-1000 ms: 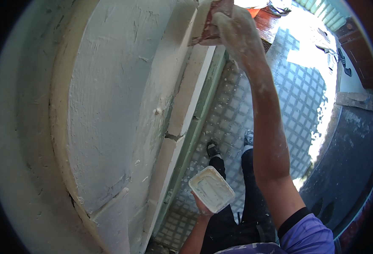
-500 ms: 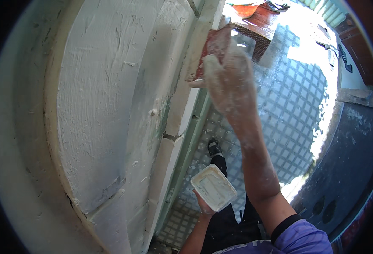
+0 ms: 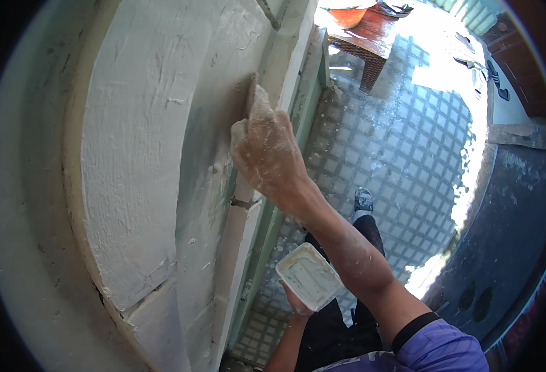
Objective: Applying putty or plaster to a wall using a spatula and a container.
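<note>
My right hand [image 3: 265,149], dusted with white, is closed around a thin reddish putty spreader [image 3: 252,90]. The tool shows nearly edge-on against the wall panel [image 3: 226,74], beside the ledge; the fingers partly hide it. Lower down, my left hand [image 3: 296,302] grips a white rectangular plastic tub [image 3: 292,255] from below and the side. Pale putty [image 3: 310,278] coats the inside of the tub. Streaky white putty covers the curved wall surface [image 3: 139,142], with small lumps here and there.
A green-edged ledge [image 3: 257,254] with a cracked block runs along the wall. Beyond it lies a tiled floor [image 3: 403,155]. A brown table [image 3: 369,40] with an orange basin [image 3: 347,17] stands at the far end. Sandals [image 3: 498,80] lie far right, near a dark mat [image 3: 502,248].
My right hand has moved left and slightly down with the spreader, from the ledge edge onto the wall panel. One foot has stepped forward to the right. The tub has barely shifted.
</note>
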